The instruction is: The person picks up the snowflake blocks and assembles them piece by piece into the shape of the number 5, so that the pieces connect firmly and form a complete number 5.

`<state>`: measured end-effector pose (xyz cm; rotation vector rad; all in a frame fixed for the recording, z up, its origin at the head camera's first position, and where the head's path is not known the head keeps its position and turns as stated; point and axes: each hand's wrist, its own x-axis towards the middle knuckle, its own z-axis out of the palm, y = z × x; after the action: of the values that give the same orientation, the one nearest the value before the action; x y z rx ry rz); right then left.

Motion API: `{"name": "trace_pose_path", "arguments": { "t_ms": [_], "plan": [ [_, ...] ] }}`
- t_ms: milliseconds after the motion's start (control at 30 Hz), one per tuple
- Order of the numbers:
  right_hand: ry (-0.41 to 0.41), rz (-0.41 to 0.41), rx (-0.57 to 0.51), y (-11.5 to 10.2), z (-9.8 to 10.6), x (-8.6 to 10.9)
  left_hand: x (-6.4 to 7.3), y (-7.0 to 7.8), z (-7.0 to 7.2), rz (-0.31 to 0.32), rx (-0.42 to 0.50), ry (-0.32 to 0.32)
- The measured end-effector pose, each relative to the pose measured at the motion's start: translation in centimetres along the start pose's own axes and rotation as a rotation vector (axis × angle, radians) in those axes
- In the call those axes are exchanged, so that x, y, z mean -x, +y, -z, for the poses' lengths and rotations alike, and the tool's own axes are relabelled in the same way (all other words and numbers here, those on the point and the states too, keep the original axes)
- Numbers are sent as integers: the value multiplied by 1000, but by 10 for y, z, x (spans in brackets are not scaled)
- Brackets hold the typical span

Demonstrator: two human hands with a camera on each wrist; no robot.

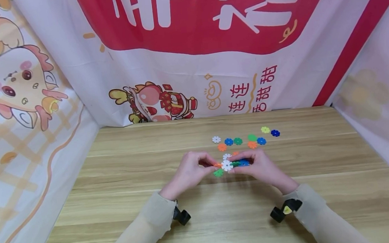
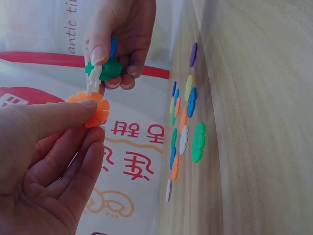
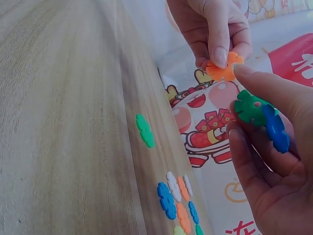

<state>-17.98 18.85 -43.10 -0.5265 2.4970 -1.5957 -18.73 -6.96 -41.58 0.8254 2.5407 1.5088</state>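
Observation:
An orange notched plastic disc [image 2: 93, 108], shaped like a snowflake building piece, is pinched between the thumb and fingers of my left hand [image 1: 193, 170]. My right hand [image 1: 257, 164] grips a small joined group: a white disc [image 1: 227, 165], a green disc [image 3: 252, 107] and a blue disc [image 3: 277, 129] set at angles to one another. Both hands are raised over the table, close together. In the head view the orange disc meets the white one edge to edge; whether their notches interlock I cannot tell.
Below the hands a light green disc [image 1: 218, 172] lies on the wooden table [image 1: 137, 219]. Several loose discs are spread beyond, among them a white one [image 1: 216, 139], a yellow one [image 1: 265, 129] and a dark blue one [image 1: 275, 133]. A printed cloth [image 1: 176, 69] hangs behind the table.

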Motion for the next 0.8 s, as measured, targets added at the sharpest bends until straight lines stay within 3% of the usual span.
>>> {"name": "trace_pose_path", "arguments": {
  "t_ms": [800],
  "plan": [
    [-5, 30, 15, -2, -2, 0, 0, 3, 2, 18, 6, -9]
  ]
}}
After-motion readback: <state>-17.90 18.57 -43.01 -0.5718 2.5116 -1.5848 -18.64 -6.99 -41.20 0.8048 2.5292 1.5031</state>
